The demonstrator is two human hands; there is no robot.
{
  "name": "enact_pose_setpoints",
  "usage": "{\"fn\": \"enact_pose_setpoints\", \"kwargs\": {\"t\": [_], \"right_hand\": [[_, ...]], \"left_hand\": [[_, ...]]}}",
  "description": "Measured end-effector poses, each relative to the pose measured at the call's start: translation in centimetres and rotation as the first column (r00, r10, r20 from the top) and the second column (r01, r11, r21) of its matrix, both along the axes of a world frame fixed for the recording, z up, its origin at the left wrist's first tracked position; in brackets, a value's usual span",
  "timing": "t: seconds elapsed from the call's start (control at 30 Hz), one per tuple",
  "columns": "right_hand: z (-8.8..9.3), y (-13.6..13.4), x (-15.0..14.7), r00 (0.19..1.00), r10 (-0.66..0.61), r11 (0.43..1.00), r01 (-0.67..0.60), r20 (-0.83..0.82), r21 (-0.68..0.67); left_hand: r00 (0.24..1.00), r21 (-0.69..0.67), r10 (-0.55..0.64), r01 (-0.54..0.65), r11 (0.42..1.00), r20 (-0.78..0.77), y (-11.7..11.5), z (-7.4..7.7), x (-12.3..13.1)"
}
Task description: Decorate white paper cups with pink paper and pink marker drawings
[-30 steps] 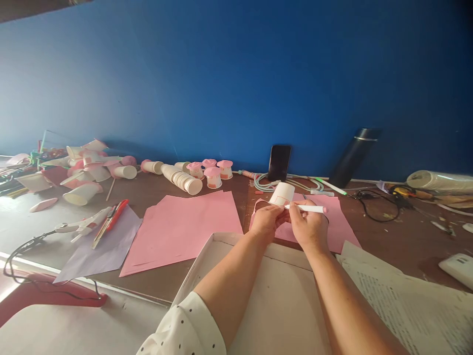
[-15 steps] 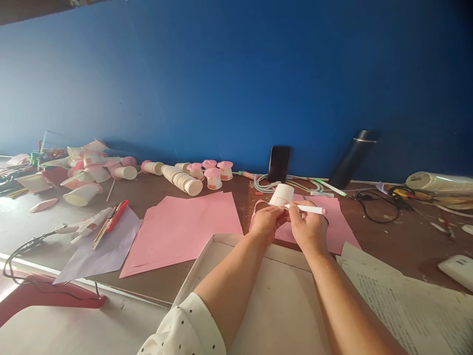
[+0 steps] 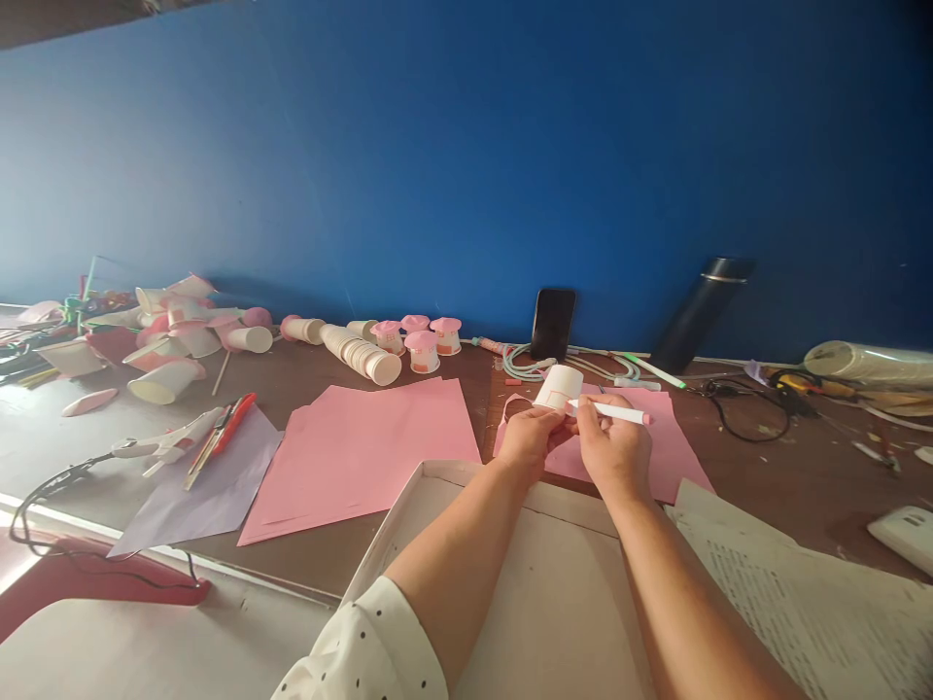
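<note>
My left hand (image 3: 531, 439) is closed around a small white paper cup (image 3: 558, 386), held on its side above a pink sheet (image 3: 671, 452). A pink line shows on the cup's wall. My right hand (image 3: 613, 447) pinches a white marker with a pink cap (image 3: 616, 413), its tip touching the cup. Both forearms reach out over a shallow white cardboard box (image 3: 408, 510) at the table's near edge.
Pink paper sheets (image 3: 364, 452) lie left of the box. A stack of white cups (image 3: 361, 355), small pink-roofed cup houses (image 3: 419, 342) and a heap of cups (image 3: 175, 335) sit at the back left. A glue gun (image 3: 164, 447), phone (image 3: 551, 323), dark flask (image 3: 696, 311) and printed papers (image 3: 802, 603) are around.
The marker tip has shifted slightly along the cup, and my hands have turned the cup a little. Nothing else on the table has moved.
</note>
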State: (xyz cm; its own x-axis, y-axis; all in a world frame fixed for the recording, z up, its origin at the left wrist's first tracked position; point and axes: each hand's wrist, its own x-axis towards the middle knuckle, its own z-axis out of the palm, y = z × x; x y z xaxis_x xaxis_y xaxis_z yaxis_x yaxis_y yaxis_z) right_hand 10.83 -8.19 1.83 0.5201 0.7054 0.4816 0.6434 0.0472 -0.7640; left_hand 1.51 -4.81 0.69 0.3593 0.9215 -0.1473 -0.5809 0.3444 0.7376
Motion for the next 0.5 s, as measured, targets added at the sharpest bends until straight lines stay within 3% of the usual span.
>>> {"fn": "enact_pose_setpoints", "kwargs": {"t": [0.5], "right_hand": [[-0.02, 0.22, 0.26, 1.0, -0.004, 1.0, 0.004, -0.01, 0.005]], "left_hand": [[1.0, -0.006, 0.0, 0.0, 1.0, 0.019, 0.16, -0.37, 0.12]]}}
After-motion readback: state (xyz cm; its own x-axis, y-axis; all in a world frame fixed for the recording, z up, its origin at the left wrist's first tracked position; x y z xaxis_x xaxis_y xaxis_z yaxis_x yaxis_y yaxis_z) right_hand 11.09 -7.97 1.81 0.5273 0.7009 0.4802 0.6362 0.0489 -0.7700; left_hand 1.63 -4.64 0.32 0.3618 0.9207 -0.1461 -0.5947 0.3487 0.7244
